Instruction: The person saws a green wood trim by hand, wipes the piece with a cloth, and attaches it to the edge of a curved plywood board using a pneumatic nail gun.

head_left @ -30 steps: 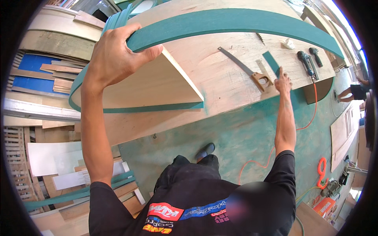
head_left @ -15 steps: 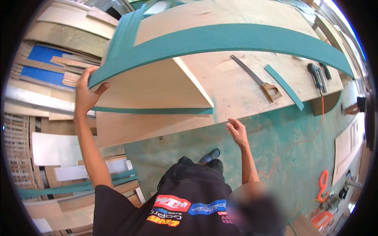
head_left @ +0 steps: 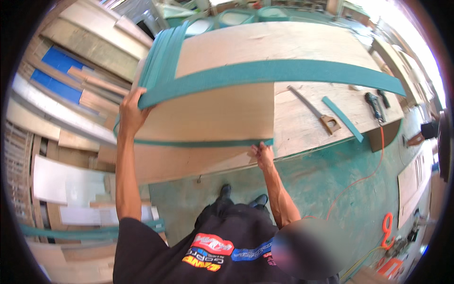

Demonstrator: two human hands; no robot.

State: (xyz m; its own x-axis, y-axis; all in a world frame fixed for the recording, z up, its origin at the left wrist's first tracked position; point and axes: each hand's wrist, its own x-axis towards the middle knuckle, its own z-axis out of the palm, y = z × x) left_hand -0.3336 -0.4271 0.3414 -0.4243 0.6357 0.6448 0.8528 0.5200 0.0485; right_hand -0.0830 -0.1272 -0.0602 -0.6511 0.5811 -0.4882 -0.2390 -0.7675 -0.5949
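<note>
My left hand (head_left: 131,112) is closed round the left end of a long green board (head_left: 265,72), its thumb below the edge. The board stretches right across the worktable. Beneath it lies a pale wooden panel (head_left: 213,113) with a narrow green strip (head_left: 198,143) along its near edge. My right hand (head_left: 264,155) pinches the right near corner of that panel, at the end of the strip. Where the panel meets the board is hidden under the board.
On the worktable (head_left: 302,135) lie a handsaw (head_left: 314,110), a short green strip (head_left: 341,118) and a power tool (head_left: 374,106) with an orange cord. Stacked green boards (head_left: 163,57) stand at the far left. Timber (head_left: 90,42) fills the left side. Another person's hand (head_left: 416,139) shows at right.
My right hand has moved from free air to the panel's near corner and closed on it. The panel's right edge now runs straighter away from me. My left hand stays on the board's end.
</note>
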